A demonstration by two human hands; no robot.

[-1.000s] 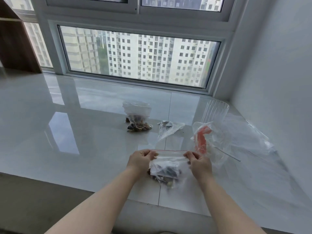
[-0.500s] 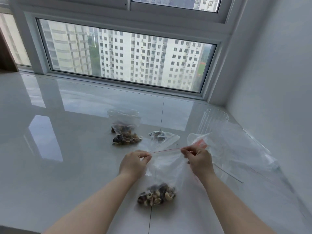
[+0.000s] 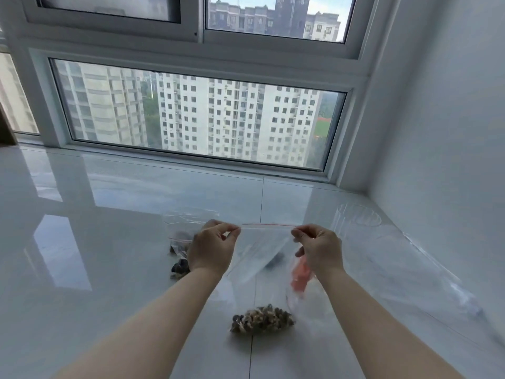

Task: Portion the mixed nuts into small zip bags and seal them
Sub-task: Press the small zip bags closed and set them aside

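Note:
I hold a small clear zip bag (image 3: 262,253) upright by its red-lined top edge. My left hand (image 3: 211,248) pinches the left corner of the strip, and my right hand (image 3: 318,248) pinches the right corner. Mixed nuts (image 3: 262,320) sit heaped at the bottom of this bag, low between my forearms. A second small bag with nuts (image 3: 179,258) lies on the glossy surface behind my left hand, partly hidden by it. Whether the held bag's zip strip is pressed closed along its length cannot be told.
A large clear plastic bag (image 3: 388,258) lies crumpled to the right, with something orange-red (image 3: 300,274) below my right hand. The white tiled sill (image 3: 109,242) runs to a window (image 3: 196,119) behind and a white wall (image 3: 451,132) on the right.
Both hands have lifted the zip bag by its top strip, stretching it upright so the nuts dropped to the bottom. The view has tilted up toward the window.

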